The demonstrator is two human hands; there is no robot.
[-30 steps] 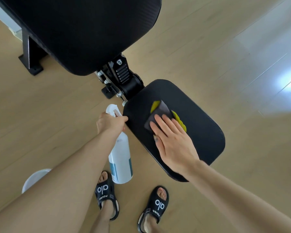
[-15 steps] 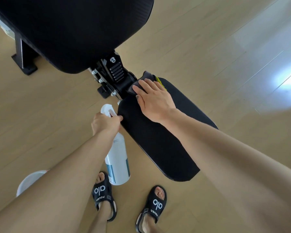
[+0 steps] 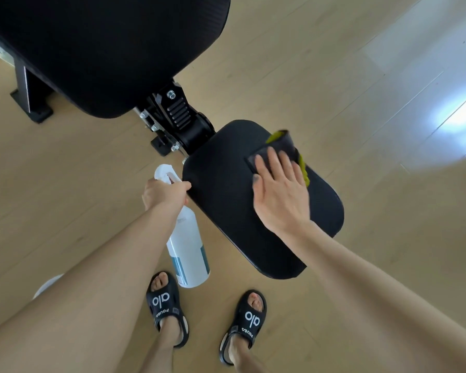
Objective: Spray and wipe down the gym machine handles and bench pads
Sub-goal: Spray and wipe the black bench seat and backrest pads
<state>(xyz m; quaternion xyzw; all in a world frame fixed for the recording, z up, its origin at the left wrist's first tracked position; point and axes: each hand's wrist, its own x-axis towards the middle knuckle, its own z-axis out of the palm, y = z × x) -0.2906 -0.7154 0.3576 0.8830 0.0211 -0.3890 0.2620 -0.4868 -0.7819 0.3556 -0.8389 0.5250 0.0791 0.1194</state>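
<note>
Right hand (image 3: 281, 195), fingers flat, presses a cloth (image 3: 276, 150) on the seat pad (image 3: 226, 211); left hand (image 3: 163, 193) grips a spray bottle (image 3: 189, 254).

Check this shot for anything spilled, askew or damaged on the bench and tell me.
Nothing stands out. The right hand presses the cloth flat on the seat pad; the left hand holds the spray bottle beside it. No puddle or tear shows on either pad, and the floor shows only window glare.

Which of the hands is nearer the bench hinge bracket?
Left. The left hand grips the spray bottle just below the hinge bracket; the right hand presses the cloth farther right on the seat pad.
</note>
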